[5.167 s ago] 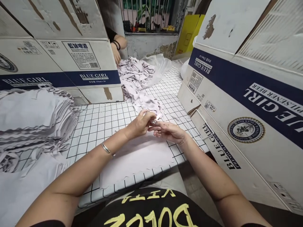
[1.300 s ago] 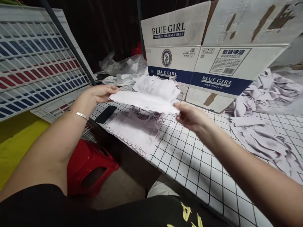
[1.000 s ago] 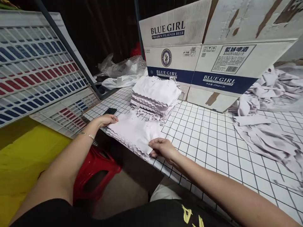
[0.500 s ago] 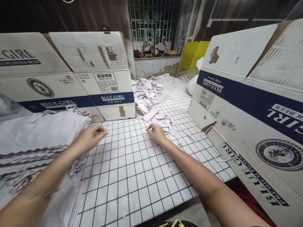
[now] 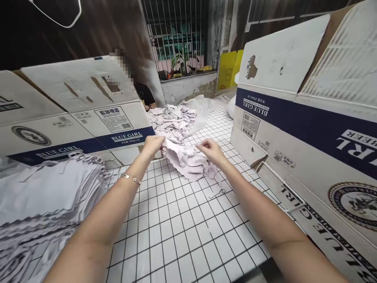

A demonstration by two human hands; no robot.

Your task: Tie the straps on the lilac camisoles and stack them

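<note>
My left hand (image 5: 153, 144) and my right hand (image 5: 210, 150) are both stretched forward over the white gridded table (image 5: 188, 236). Each pinches one end of a pale lilac cloth piece (image 5: 184, 155), which is lifted off the near edge of a loose heap of the same cloth pieces (image 5: 173, 122). The left hand grips the cloth's left corner; the right hand's fingers are pressed together on its right side. A silver bracelet (image 5: 132, 179) sits on my left wrist.
A neat stack of white cloths (image 5: 44, 204) lies at the left. Blue Girl cardboard boxes stand at the left (image 5: 73, 118) and at the right (image 5: 309, 133). Another person (image 5: 144, 94) sits behind the left box. A clear plastic bag (image 5: 203, 110) lies beyond the heap.
Both hands have reached forward from the bare table to the cloth heap and taken hold of one piece, lifting it. Earlier they laid a cloth on the left stack.
</note>
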